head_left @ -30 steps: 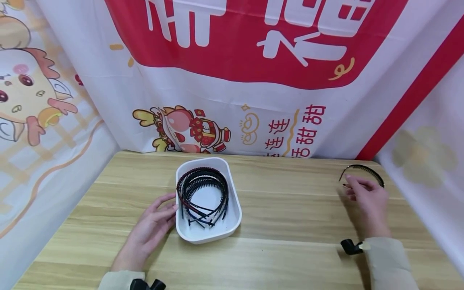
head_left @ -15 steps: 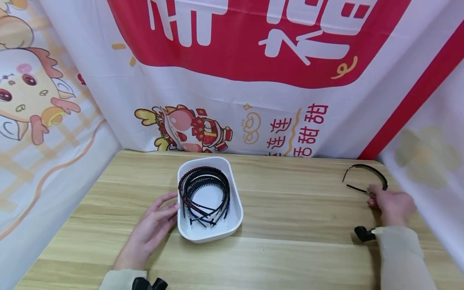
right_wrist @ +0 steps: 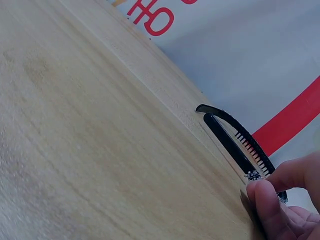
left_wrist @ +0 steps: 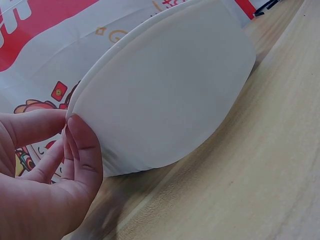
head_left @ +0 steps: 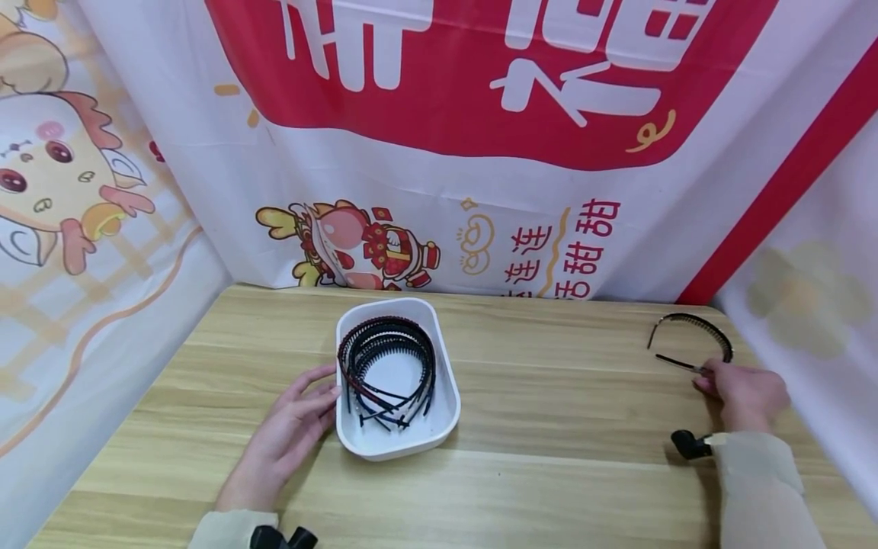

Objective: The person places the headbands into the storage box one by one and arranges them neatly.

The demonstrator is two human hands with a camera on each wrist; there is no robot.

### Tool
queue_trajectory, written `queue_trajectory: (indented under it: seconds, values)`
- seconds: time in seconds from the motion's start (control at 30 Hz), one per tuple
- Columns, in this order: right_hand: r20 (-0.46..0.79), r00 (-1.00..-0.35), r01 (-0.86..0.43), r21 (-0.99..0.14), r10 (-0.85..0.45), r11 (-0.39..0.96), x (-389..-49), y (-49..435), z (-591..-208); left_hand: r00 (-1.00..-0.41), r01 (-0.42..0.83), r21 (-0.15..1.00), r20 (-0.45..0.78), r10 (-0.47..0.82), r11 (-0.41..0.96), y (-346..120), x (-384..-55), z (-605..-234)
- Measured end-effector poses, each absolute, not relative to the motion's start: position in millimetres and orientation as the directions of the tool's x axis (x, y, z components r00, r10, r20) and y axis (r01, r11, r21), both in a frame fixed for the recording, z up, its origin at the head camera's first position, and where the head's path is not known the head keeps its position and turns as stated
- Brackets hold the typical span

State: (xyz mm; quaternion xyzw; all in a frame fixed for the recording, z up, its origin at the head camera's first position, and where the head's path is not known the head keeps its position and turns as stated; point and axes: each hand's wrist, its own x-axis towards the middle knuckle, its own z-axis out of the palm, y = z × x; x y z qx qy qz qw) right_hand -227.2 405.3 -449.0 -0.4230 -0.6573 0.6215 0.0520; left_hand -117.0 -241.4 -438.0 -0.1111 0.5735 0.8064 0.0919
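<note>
At the right end of the table my right hand [head_left: 751, 393] pinches a black toothed headband [head_left: 703, 324] by one arm, its open ends facing left. In the right wrist view, thumb and finger meet around a sparkly, beaded part of the headband [right_wrist: 230, 142], whose comb teeth show behind. My left hand [head_left: 291, 435] holds the left side of a white plastic tub [head_left: 446, 396], with thumb and fingertips at its rim in the left wrist view. Several black headbands [head_left: 350, 335], one with a dark red tint, lie stacked in the tub with ends crossing.
The wood-grain table [head_left: 549, 404] runs between the hands. A white cloth [head_left: 439, 175] with red and cartoon prints hangs along the back edge, and more printed cloth [head_left: 130, 320] walls the left and right sides.
My right hand has shifted right along the headband and now grips it nearer its right bend. The headband has moved slightly right in view. The left hand and tub keep their places.
</note>
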Motion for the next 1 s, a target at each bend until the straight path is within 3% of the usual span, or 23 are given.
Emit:
queue_trajectory:
  seconds: [0.23, 0.63, 1.0]
  values:
    - [-0.482, -0.615, 0.488, -0.854, 0.625, -0.179, -224.6, 402.7, -447.6, -0.963, -0.261, 0.903, -0.27, 0.023, -0.342, -240.7, -116.6, -438.4]
    - [-0.48, -0.636, 0.42, -0.872, 0.605, -0.25, -221.2, 389.8, -446.3, -0.966, -0.25, 0.897, -0.256, 0.033, -0.363, -240.0, -117.4, -439.0]
    - [-0.475, -0.655, 0.243, -0.868, 0.587, -0.432, -218.6, 353.7, -447.3, -0.965, -0.253, 0.902, -0.261, 0.025, -0.35, -239.8, -117.4, -439.6]
